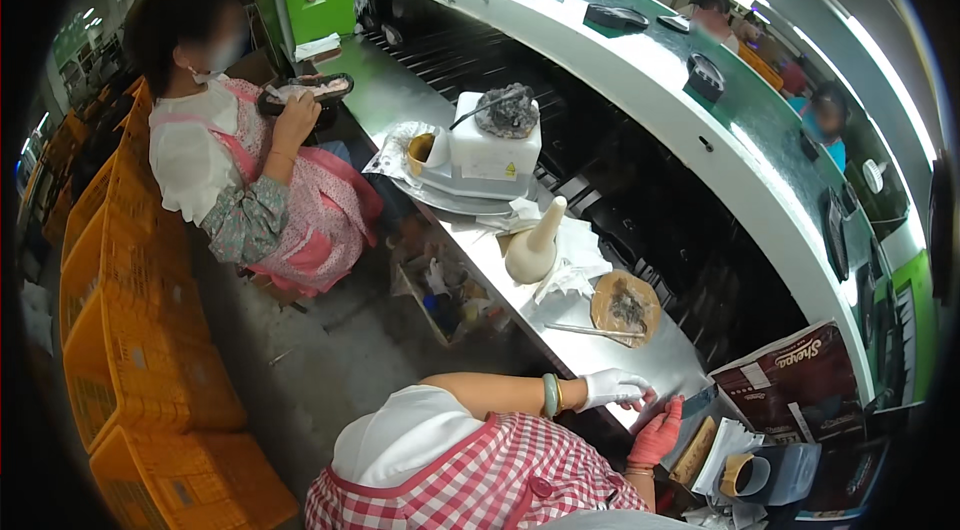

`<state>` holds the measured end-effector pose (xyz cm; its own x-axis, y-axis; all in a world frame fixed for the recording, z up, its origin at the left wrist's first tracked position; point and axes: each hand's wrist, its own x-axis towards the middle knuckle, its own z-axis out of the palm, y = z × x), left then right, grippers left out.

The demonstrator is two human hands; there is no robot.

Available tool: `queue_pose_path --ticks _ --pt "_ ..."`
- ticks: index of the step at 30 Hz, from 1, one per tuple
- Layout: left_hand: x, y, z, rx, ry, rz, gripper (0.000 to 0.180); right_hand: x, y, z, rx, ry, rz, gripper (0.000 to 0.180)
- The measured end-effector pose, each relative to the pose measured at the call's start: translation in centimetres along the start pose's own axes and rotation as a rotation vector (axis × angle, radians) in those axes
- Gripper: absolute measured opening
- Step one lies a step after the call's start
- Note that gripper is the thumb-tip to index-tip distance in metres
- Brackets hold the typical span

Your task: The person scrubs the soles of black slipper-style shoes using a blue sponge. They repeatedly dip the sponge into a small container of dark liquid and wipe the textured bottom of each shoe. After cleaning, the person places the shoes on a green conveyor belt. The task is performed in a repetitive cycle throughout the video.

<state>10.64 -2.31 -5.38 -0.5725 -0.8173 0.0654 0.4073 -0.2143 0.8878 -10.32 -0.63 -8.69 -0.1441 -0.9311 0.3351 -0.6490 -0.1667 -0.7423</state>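
My left hand (613, 389), in a white glove with bare fingertips, reaches over the metal bench with its fingers stretched toward the right hand. My right hand (655, 437) wears a red glove. Its fingers are pressed together beside a dark flat piece (698, 402) at the bench edge; whatever they pinch is too small to make out. Farther along the bench lies a round tan pad (625, 308) with dark smears and a thin metal rod (595, 331) across it. A cream long-necked bottle (535, 248) stands beyond, among crumpled white cloths (578, 255).
A white box-shaped container (495, 155) bears a grey fibrous clump. At left a co-worker (260, 150) holds a dark shoe (305, 95). Orange crates (150, 360) line the left. A green conveyor (640, 25) curves behind. A brown printed box (790, 380) stands at right.
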Motion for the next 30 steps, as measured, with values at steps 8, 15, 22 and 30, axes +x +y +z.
queue_pose_path --ticks 8,15,22,30 --pt "2.1 0.3 1.2 0.067 -0.019 0.025 0.028 0.3 -0.1 -2.0 -0.111 0.054 -0.114 0.031" --pt "7.6 20.8 0.6 0.988 0.347 0.867 0.020 0.8 -1.1 -2.3 -0.251 0.158 -0.240 0.028" --pt "18.1 36.2 -6.8 1.570 1.058 0.455 0.050 0.8 0.6 -2.4 -0.214 0.148 -0.272 0.035" --pt "23.4 39.8 -12.4 1.536 1.078 -0.135 0.088 1.0 -0.8 -3.1 -0.280 0.105 -0.231 0.036"
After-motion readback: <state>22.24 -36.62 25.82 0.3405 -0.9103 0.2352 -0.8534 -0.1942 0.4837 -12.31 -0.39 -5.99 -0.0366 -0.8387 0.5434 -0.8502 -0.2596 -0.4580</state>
